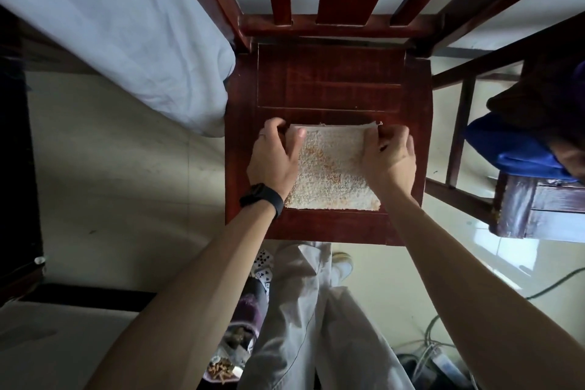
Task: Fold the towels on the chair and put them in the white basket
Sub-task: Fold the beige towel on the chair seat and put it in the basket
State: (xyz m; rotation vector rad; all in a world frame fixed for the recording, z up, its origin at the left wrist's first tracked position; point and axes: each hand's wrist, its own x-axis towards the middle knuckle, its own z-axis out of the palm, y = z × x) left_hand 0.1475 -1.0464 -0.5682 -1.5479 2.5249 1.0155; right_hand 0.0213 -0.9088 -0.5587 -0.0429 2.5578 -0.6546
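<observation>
Both hands pinch the far corners of 1 cream towel [332,168]: the left hand [275,161] grips the far-left corner, the right hand [387,158] the far-right. It lies flat, seemingly already folded, on the front half of the dark red chair [329,79] seat. A black wristband [262,199] circles the left wrist.

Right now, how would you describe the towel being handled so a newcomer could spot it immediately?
Find the dark red wooden chair beside the bed with the pale sheet. On the front half of its seat lies the towel, a small folded rectangle, with the left hand and right hand gripping its far corners. It is the only cream, nubbly cloth there, flecked with orange.
</observation>
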